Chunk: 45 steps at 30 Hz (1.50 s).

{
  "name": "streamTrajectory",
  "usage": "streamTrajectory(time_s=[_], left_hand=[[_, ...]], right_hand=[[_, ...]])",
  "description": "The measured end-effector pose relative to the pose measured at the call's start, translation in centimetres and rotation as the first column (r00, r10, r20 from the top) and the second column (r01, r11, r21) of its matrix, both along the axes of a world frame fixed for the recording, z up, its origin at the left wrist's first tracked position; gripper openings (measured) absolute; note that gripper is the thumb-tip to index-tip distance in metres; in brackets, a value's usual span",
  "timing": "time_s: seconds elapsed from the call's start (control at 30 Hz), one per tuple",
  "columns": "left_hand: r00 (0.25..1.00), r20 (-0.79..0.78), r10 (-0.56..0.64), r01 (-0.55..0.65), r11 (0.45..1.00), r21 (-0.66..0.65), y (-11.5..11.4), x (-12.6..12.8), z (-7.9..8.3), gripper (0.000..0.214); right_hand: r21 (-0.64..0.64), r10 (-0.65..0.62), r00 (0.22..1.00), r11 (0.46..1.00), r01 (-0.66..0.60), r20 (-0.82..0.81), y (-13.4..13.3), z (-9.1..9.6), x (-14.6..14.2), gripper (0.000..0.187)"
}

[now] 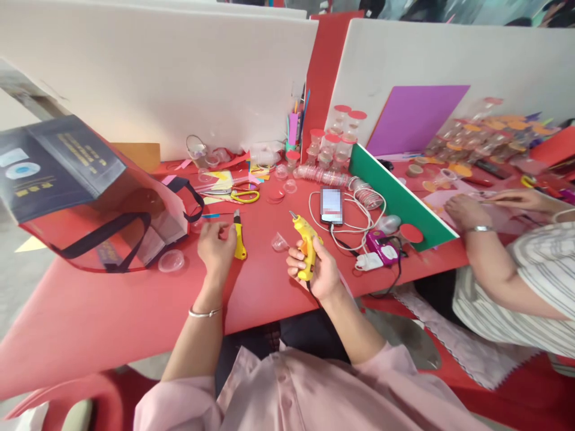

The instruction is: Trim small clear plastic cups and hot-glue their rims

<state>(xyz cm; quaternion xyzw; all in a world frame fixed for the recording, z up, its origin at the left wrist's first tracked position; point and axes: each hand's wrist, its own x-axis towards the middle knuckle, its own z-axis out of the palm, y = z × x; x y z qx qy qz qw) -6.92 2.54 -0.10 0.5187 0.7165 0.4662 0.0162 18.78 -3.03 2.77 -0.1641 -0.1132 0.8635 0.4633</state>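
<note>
— On the red table (112, 311), head view: where do the hands sit?
— The right hand (317, 269) is wrapped tight around a yellow glue gun (305, 242), nozzle aimed up and away, held just above the near table edge. The left hand (217, 245) rests on the tabletop, fingers curled loosely and touching a yellow utility knife (239, 236) that lies flat beside it; it grips nothing.
— Free room?
— A bare red stretch runs left of the left hand toward the near edge. A clear plastic cup (279, 242) lies between the hands. Just right of the glue gun are a phone (331, 205) and white cables (354, 224), close to the table's near edge.
— Boundaries?
— A red and black bag (90, 197) crowds the left side; a green board (395, 200) walls off a co-worker's hand (465, 211) at the right. White partitions (179, 78) close the back.
</note>
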Motion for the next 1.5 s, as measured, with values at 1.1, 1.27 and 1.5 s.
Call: streamTrajectory(time_s=[1.1,1.27,1.5], left_hand=[[0.449,-0.135,-0.884,0.842,0.367,0.397,-5.7,4.2,6.0,0.034],[0.438,-0.125,-0.890,0.843,0.358,0.401,-5.6,4.2,5.3,0.035],[0.457,-0.139,-0.879,0.847,0.382,0.369,-5.6,4.3,5.6,0.037]], right_hand=[[0.475,-0.470,0.629,0.862,0.175,0.619,-0.6,-6.8,-2.1,0.043],[0.470,-0.463,0.618,0.867,0.166,0.636,-0.6,-6.8,-2.0,0.044],[0.475,-0.463,0.614,0.865,0.159,0.638,-0.6,-6.9,-2.0,0.044]])
